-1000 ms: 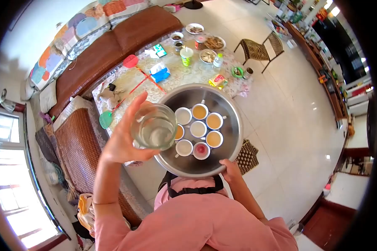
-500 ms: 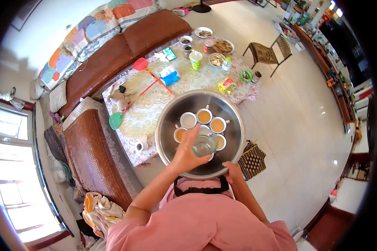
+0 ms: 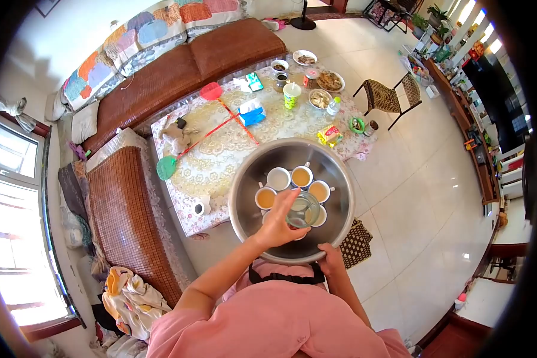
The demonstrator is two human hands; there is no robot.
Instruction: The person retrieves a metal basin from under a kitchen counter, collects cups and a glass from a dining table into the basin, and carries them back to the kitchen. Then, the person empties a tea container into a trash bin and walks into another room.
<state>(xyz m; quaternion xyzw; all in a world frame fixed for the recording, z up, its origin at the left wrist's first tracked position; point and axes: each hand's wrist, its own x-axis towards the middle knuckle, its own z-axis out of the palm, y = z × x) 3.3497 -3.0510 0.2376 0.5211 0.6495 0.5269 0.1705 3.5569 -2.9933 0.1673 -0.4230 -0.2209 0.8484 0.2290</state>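
A large stainless steel basin point(image 3: 342, 206) is held in front of my body, with my right hand point(image 3: 331, 258) closed on its near right rim. Several white handled cups stand inside it: one cup point(image 3: 301, 176) at the back and one cup point(image 3: 319, 191) on the right hold a tan, milky drink, as does a cup point(image 3: 265, 197) on the left. A cup point(image 3: 278, 178) at the back left looks white inside. Above the cups, my left hand point(image 3: 275, 228) grips a clear drinking glass point(image 3: 304, 209). Hand and glass partly hide the nearer cups.
Beyond the basin is a table with a floral cloth point(image 3: 215, 161), bearing food plates point(image 3: 330, 80), a tissue pack point(image 3: 252, 113), a green cup point(image 3: 291, 95) and fly swatters point(image 3: 167, 167). A brown sofa point(image 3: 155, 74), a woven chair point(image 3: 383, 96) and a woven stool point(image 3: 357, 243) stand around.
The view has shifted, so the room and basin sit slightly lower and further right. My left hand still holds the glass over the cups, and my right hand keeps the rim.
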